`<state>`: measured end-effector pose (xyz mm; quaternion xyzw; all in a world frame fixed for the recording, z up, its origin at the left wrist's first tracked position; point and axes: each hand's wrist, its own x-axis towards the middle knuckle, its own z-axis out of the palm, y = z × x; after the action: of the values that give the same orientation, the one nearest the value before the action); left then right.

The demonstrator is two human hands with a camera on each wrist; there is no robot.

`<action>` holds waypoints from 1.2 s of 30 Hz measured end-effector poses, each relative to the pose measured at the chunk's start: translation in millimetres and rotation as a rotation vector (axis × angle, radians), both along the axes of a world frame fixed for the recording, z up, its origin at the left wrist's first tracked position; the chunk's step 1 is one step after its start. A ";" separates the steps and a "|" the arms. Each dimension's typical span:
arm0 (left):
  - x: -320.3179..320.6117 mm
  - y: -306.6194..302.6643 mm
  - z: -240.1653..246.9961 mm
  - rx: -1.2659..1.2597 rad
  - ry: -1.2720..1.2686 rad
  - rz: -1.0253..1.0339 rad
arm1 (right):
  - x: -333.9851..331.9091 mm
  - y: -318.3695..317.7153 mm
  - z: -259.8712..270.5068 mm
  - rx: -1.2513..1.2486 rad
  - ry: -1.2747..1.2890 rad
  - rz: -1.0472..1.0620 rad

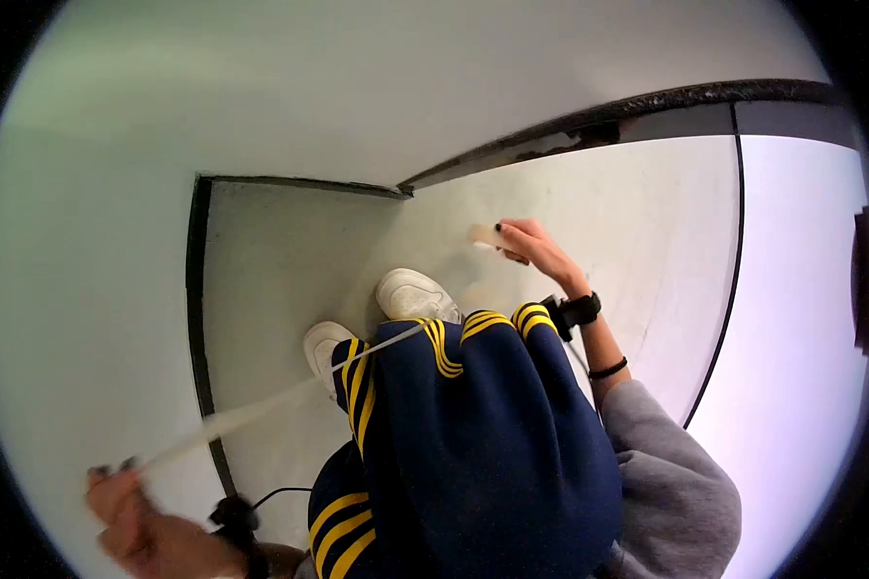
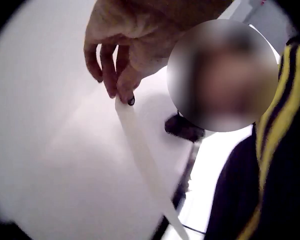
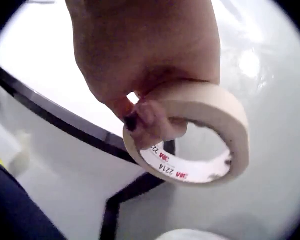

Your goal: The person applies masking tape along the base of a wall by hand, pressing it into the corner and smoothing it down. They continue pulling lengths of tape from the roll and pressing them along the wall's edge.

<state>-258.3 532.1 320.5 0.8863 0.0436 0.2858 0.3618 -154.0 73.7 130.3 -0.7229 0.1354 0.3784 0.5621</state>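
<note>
My left hand [image 1: 135, 516], at the lower left, pinches one end of a long pale strip of masking tape [image 2: 140, 150] between thumb and fingertips. In the head view the strip slants up and right, crossing in front of the dark trousers near the knees. My right hand [image 1: 539, 249] is out over the floor, gripping a roll of masking tape [image 3: 235, 120]. Its fingers reach into the roll's hole, and the inner core shows "3M 2214" in print. The two hands are far apart.
White shoes [image 1: 410, 292] stand on the grey floor [image 1: 270, 261] below. Black trim [image 1: 198, 280] edges the floor along the pale wall [image 1: 97, 289]. Navy trousers [image 1: 492, 444] with yellow stripes fill the lower middle. Each wrist wears a black camera strap [image 1: 579, 310].
</note>
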 end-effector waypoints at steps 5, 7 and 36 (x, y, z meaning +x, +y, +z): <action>4.4 15.4 22.0 0.263 0.242 0.147 | -15.7 -9.9 3.2 -0.507 -0.577 0.139; 13.3 15.4 14.5 0.326 0.200 -0.027 | -25.2 -10.0 -12.1 -0.758 -0.758 0.309; 89.4 7.9 -71.5 0.104 0.192 0.178 | 4.4 94.6 49.1 0.209 -0.279 -0.033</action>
<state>-168.9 540.0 249.1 0.9197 0.1416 0.2323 0.2829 -149.6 168.3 179.4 -0.7036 0.0279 0.2771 0.6537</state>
